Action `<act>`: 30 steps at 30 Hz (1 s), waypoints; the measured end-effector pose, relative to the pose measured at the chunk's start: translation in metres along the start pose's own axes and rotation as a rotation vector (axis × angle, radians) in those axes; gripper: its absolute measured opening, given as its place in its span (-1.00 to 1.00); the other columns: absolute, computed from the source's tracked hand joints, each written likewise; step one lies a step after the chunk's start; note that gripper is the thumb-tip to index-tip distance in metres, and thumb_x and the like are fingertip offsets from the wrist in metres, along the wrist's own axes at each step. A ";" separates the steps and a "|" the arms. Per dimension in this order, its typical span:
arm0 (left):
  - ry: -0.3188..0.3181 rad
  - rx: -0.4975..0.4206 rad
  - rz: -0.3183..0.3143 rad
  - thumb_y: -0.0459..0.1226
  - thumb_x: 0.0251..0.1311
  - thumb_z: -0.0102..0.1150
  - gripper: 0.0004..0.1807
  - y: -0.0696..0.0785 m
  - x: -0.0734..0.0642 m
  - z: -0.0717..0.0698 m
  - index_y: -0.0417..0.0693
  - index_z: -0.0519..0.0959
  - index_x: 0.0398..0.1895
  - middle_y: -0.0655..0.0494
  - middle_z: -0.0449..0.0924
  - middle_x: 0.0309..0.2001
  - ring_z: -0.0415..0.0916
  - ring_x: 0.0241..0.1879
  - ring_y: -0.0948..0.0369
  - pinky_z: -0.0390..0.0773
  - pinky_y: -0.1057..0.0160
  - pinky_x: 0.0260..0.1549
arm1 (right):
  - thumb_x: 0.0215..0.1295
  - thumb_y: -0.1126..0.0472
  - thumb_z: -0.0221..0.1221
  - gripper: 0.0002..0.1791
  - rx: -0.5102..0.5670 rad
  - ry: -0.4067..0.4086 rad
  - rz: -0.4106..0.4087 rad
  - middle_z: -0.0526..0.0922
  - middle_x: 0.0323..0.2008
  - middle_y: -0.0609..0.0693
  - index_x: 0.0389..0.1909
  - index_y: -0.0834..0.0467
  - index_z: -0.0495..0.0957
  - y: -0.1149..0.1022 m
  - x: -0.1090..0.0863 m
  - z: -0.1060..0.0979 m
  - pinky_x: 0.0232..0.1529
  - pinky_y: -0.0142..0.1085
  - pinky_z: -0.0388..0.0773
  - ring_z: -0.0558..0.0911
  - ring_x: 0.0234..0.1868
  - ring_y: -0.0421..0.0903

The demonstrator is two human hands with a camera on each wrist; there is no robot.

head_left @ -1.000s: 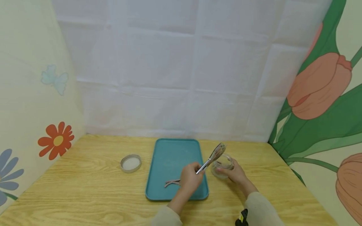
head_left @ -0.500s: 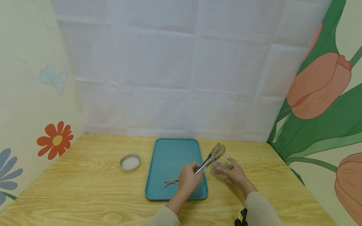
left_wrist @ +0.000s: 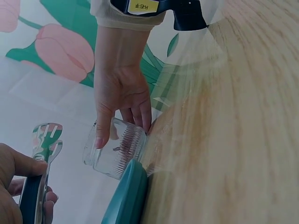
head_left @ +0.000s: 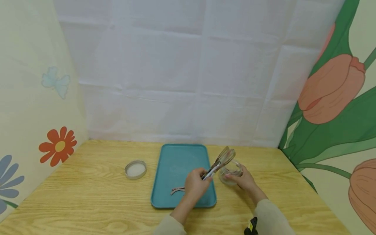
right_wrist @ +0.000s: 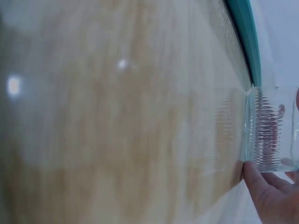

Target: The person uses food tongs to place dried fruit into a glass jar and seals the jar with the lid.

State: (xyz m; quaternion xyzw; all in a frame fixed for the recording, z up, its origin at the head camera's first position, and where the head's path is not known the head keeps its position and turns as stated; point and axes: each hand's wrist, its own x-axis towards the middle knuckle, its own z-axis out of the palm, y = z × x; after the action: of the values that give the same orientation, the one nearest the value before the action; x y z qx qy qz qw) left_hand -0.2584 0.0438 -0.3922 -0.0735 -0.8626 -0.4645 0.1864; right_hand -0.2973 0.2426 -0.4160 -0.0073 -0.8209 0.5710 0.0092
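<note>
My left hand (head_left: 196, 185) grips a pair of metal tongs (head_left: 218, 164) by the handles, over the right side of the teal tray (head_left: 182, 160). The slotted tong heads (left_wrist: 46, 137) are spread apart, and I see nothing between them. My right hand (head_left: 245, 179) holds a clear glass jar (head_left: 229, 178) by its side, just right of the tray. The jar stands on the table with its mouth open. Through its ribbed wall in the right wrist view, reddish-brown contents (right_wrist: 267, 126) show. Thin pinkish-brown strips (head_left: 177, 189) lie on the tray, partly hidden by the left hand.
A round lid (head_left: 135, 169) lies on the wooden table (head_left: 97, 182) left of the tray. Behind the table hangs a white cloth (head_left: 164, 71). Flower-printed panels (head_left: 329, 137) stand at both sides. A black wrist strap (head_left: 251, 226) is near the right sleeve.
The tong heads have spread from nearly together to clearly apart. My left hand has shifted slightly left. The right hand, the jar and the tray stay in place.
</note>
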 end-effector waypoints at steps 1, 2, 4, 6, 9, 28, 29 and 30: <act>0.000 -0.007 -0.001 -0.26 -0.20 0.30 -0.89 0.000 0.000 -0.001 0.01 0.53 -0.64 0.29 0.40 -0.68 0.29 -0.65 0.31 0.28 0.32 -0.67 | -0.10 0.10 0.30 -0.11 0.002 0.001 0.000 0.23 0.10 0.32 0.21 0.30 0.05 0.000 0.000 0.000 0.03 0.02 0.11 0.21 0.11 0.17; 0.001 -0.014 0.001 -0.27 -0.20 0.29 -0.89 0.000 0.000 -0.002 0.00 0.53 -0.64 0.28 0.41 -0.67 0.30 -0.65 0.31 0.28 0.32 -0.66 | -0.10 0.09 0.30 -0.11 -0.002 0.002 -0.002 0.23 0.10 0.32 0.21 0.30 0.05 0.000 0.000 0.000 0.03 0.02 0.12 0.21 0.10 0.17; 0.001 -0.029 0.004 -0.27 -0.18 0.29 -0.90 0.000 0.001 -0.004 -0.02 0.54 -0.63 0.27 0.42 -0.66 0.30 -0.64 0.31 0.29 0.32 -0.66 | -0.10 0.09 0.30 -0.11 -0.004 0.004 0.001 0.23 0.10 0.31 0.21 0.30 0.05 0.001 0.000 0.000 0.03 0.02 0.11 0.21 0.10 0.17; 0.002 -0.041 0.004 -0.27 -0.18 0.29 -0.91 -0.001 0.001 -0.007 -0.03 0.55 -0.61 0.25 0.44 -0.65 0.31 -0.64 0.31 0.29 0.31 -0.66 | -0.10 0.09 0.30 -0.11 -0.008 0.008 -0.005 0.23 0.09 0.32 0.20 0.31 0.04 0.001 0.000 0.000 0.03 0.02 0.12 0.22 0.10 0.18; 0.019 -0.037 0.012 -0.26 -0.18 0.30 -0.91 -0.002 0.002 -0.011 -0.03 0.58 -0.57 0.24 0.47 -0.61 0.35 -0.62 0.31 0.31 0.32 -0.64 | -0.10 0.11 0.30 -0.12 -0.007 0.009 -0.002 0.23 0.09 0.33 0.20 0.31 0.05 0.002 0.001 0.000 0.03 0.03 0.12 0.22 0.09 0.19; 0.058 0.006 -0.008 -0.26 -0.19 0.31 -0.86 -0.015 0.006 -0.055 -0.04 0.58 -0.50 0.16 0.52 -0.51 0.39 -0.59 0.28 0.36 0.31 -0.63 | -0.09 0.05 0.28 -0.11 -0.044 0.012 -0.013 0.23 0.08 0.34 0.20 0.31 0.04 -0.002 -0.002 0.002 -0.01 0.04 0.15 0.22 0.08 0.21; 0.056 0.015 -0.007 -0.26 -0.19 0.31 -0.86 -0.017 0.006 -0.058 -0.05 0.58 -0.49 0.16 0.52 -0.51 0.39 -0.58 0.28 0.36 0.29 -0.62 | -0.10 0.04 0.29 -0.09 -0.042 0.014 -0.018 0.23 0.08 0.33 0.20 0.31 0.04 -0.002 -0.003 0.002 -0.01 0.05 0.14 0.22 0.08 0.21; 0.059 0.032 -0.002 -0.26 -0.19 0.31 -0.86 -0.018 0.006 -0.061 -0.05 0.58 -0.49 0.16 0.52 -0.51 0.38 -0.56 0.27 0.34 0.28 -0.60 | -0.11 0.02 0.29 -0.08 -0.041 0.012 -0.020 0.23 0.08 0.33 0.20 0.31 0.03 -0.002 -0.003 0.002 0.00 0.04 0.14 0.21 0.09 0.21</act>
State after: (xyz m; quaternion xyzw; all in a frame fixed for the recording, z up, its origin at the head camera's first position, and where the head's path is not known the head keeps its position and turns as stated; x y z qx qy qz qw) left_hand -0.2540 -0.0170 -0.3734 -0.0560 -0.8641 -0.4530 0.2123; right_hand -0.2941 0.2398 -0.4146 -0.0028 -0.8323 0.5540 0.0196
